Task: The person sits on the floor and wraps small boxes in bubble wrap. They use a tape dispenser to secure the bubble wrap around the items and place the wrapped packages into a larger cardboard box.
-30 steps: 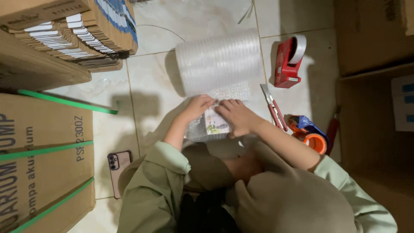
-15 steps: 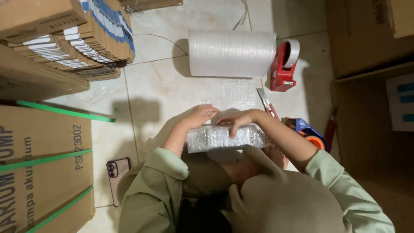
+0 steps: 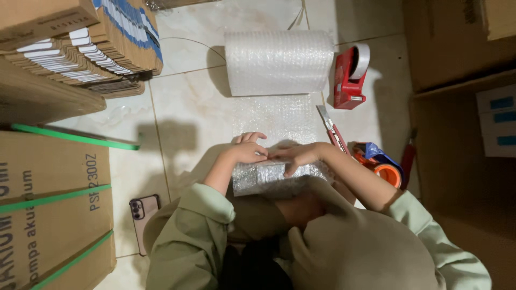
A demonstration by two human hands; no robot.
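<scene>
Far to the left of the hands, big cardboard boxes (image 3: 48,215) with green straps were stacked, and flat folded cartons (image 3: 91,48) were piled above them. A phone (image 3: 143,215) was lying on the tile floor (image 3: 183,102), near the left elbow. The left hand (image 3: 244,151) was laid flat on a small parcel (image 3: 271,177) wrapped in bubble wrap, fingers bent over its top edge. The right hand (image 3: 298,156) was pressed on the same parcel, just beside the left, fingers spread and partly open. The parcel was held down between both hands on the sheet that ran up to the bubble wrap roll (image 3: 278,62). Just right of the right hand, a red box cutter (image 3: 333,131) was seen. A red tape dispenser (image 3: 350,75) stood above it, and an orange tape roll (image 3: 384,169) was lying by the right arm.
</scene>
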